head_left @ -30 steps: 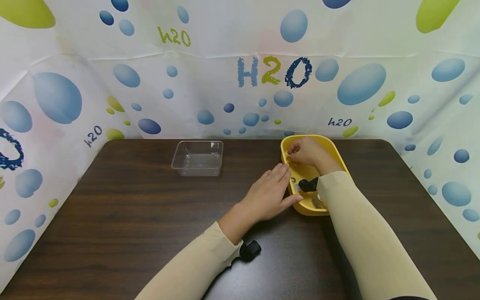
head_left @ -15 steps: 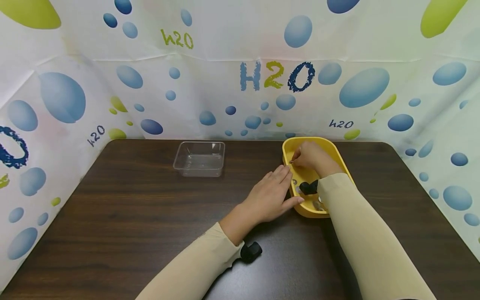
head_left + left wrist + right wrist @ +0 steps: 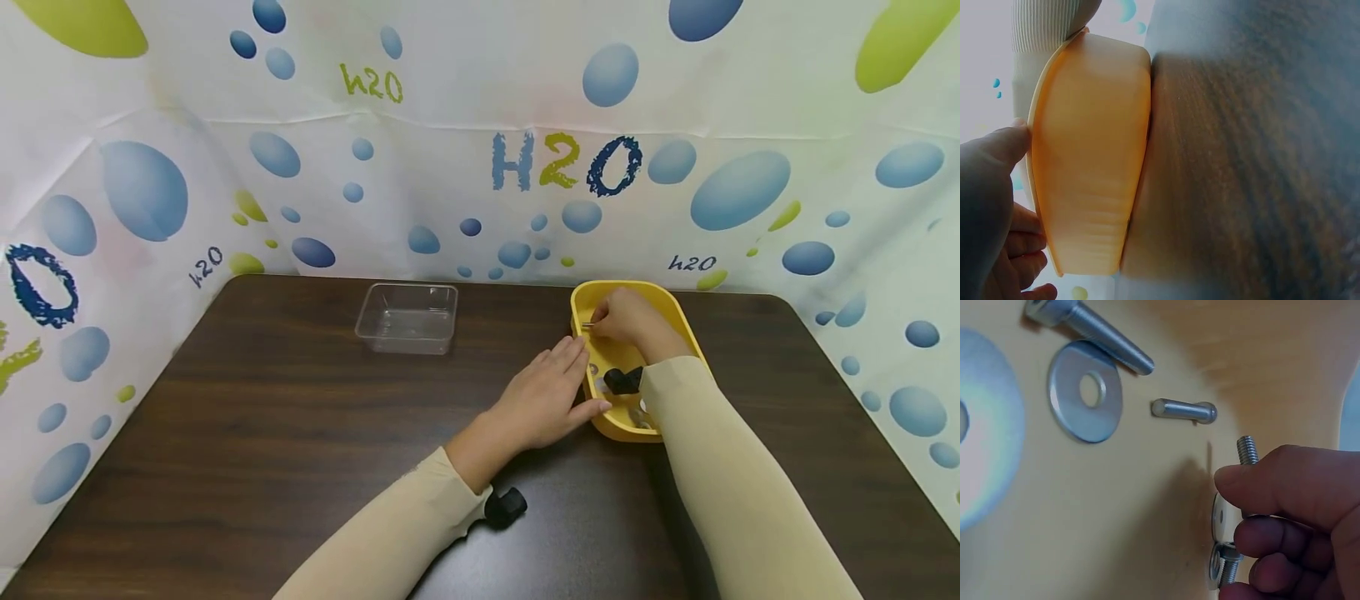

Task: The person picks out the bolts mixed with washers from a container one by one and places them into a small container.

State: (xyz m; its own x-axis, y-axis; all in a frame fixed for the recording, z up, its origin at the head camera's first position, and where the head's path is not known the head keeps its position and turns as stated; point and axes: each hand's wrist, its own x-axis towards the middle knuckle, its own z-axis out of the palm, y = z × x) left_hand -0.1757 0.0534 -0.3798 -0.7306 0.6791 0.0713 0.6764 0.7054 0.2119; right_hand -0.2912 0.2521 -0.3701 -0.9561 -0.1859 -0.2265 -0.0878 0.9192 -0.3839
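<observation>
In the head view my right hand (image 3: 633, 323) reaches into the far part of a yellow bin (image 3: 678, 321). Its thumb and fingers pinch a small threaded bolt (image 3: 1247, 450), seen in the right wrist view with the threaded end sticking up past the thumb. On the bin floor lie a round-headed pin (image 3: 1185, 410), a socket-head bolt (image 3: 1110, 340), a washer (image 3: 1063, 394) and a larger washer (image 3: 991, 456). Another bolt (image 3: 1229, 565) lies beside small washers below the fingers. My left hand (image 3: 536, 400) rests with straight fingers on the bin's left rim.
A transparent plastic box (image 3: 408, 342) stands at the back of the dark wooden table (image 3: 300, 450), left of the bin. Behind the table hangs a white curtain (image 3: 450, 83) with blue and green drops. My right forearm crosses over the bin's near right side.
My right hand has shifted slightly right, away from the bin's left wall, with the bolt in its fingertips. My left hand stays at the rim. The head view has tilted a little.
</observation>
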